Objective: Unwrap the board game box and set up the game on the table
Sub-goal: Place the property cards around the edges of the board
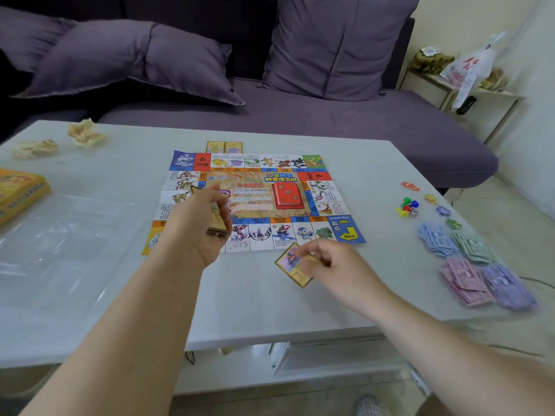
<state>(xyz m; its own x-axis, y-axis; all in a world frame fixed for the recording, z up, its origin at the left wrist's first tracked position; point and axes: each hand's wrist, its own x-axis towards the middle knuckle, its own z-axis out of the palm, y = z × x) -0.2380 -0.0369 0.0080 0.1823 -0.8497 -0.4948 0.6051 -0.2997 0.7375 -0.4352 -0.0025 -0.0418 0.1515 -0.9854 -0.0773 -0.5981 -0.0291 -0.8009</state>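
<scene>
Left hand [198, 228] grips a card stack [216, 221] over the game board [258, 196], hiding its near-left squares. Right hand [329, 265] pinches one card [292, 265] at the board's near edge. Banknotes [477, 274] lie right of it; box [21, 190] and apparently clear wrap [66, 235], left.

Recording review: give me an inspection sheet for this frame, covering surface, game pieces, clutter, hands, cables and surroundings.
Surface: white table, glossy.
Job's things: board unfolded flat; red card stack on its centre; two cards beyond its far edge; pawns and paper money at right; yellow box and clear wrap at left.
Clutter: crumpled paper at far left.
Hands: left hand holds a card deck over the board; right hand pinches a single card by the board's near edge.
Cables: thin line on the floor at right, possibly a cord.
Surroundings: purple sofa with cushions; side table with bags.
</scene>
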